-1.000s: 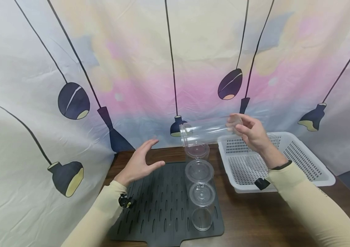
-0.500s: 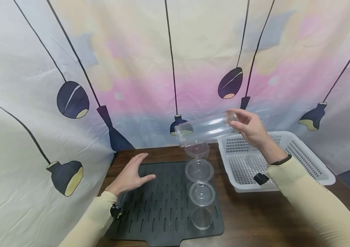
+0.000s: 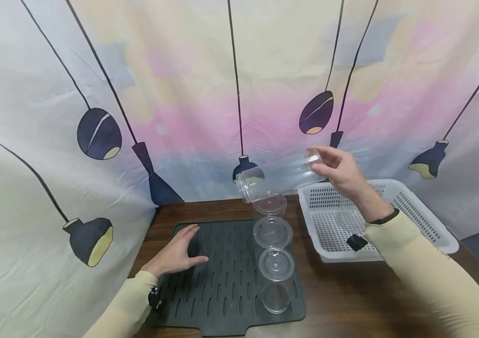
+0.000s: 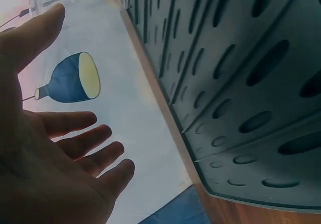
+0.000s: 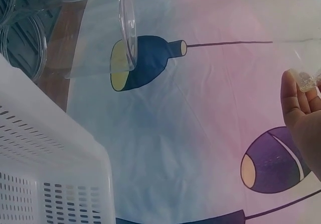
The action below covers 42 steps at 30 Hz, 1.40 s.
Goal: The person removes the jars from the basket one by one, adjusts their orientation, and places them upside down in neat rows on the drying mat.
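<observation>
My right hand (image 3: 341, 171) pinches a tall clear plastic jar (image 3: 275, 180) by its base end, fingers and thumb on either side. The jar lies nearly level in the air, its open, ridged mouth pointing left and slightly down. In the right wrist view, the jar's rim (image 5: 128, 28) shows at the top. Below it, more clear jars (image 3: 272, 233) stand in a row along the right side of a dark grey slotted mat (image 3: 222, 281). Over the mat's left part, my left hand (image 3: 176, 253) is spread with thumb apart, holding nothing; the left wrist view shows its palm (image 4: 65, 174).
A white perforated basket (image 3: 324, 257) sits right of the mat, with a clear item (image 3: 349, 218) inside, partly behind my right wrist. The brown wooden table (image 3: 341, 300) backs onto a fabric curtain (image 3: 189, 94) printed with lamps.
My left hand has lowered and drawn back to the left over the mat. The held jar has shifted slightly left, its mouth tipping lower and its base end rising.
</observation>
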Motion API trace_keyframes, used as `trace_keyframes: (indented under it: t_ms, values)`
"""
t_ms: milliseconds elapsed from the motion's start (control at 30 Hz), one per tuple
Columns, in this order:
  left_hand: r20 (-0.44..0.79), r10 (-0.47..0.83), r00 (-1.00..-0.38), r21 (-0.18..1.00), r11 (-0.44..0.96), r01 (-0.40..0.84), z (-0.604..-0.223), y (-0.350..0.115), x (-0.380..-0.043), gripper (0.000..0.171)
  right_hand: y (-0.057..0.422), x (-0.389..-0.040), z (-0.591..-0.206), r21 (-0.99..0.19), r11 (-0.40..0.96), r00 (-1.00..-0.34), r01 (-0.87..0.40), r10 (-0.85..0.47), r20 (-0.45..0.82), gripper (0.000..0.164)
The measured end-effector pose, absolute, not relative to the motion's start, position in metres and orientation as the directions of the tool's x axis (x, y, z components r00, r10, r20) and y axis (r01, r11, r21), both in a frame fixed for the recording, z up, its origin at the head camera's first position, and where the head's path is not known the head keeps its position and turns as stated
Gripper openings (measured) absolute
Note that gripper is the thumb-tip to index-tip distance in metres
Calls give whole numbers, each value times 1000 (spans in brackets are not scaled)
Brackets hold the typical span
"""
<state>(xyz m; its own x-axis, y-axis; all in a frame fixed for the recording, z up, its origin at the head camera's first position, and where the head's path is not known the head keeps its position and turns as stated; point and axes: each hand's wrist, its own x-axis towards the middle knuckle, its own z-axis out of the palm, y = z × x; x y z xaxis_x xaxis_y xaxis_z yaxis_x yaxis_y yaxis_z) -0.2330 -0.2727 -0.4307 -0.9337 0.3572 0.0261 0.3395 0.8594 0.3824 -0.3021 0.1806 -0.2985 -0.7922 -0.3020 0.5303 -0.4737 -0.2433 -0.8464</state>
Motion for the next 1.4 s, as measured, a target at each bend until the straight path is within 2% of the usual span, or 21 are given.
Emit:
trace_keyframes:
  t_ms: [133,667,933,1400]
  values:
    - [12,351,-936,390,860,327,-436,-276,-230,92,178,-302,-297,-852,-200,-798,-483,-301,523,41]
    - [-37,346,-938,378,873,307,-451,-284,-225,95,165,-297,-290,-853,56,-825,-519,-296,482,51]
    - [-80,367,-927,353,880,318,-459,-285,-226,98,154,-299,-286,-834,75,-796,-547,-355,491,54]
    - [-166,363,-917,371,884,283,-468,-285,-224,100,132,-309,-283,-731,274,-758,-625,-437,484,56]
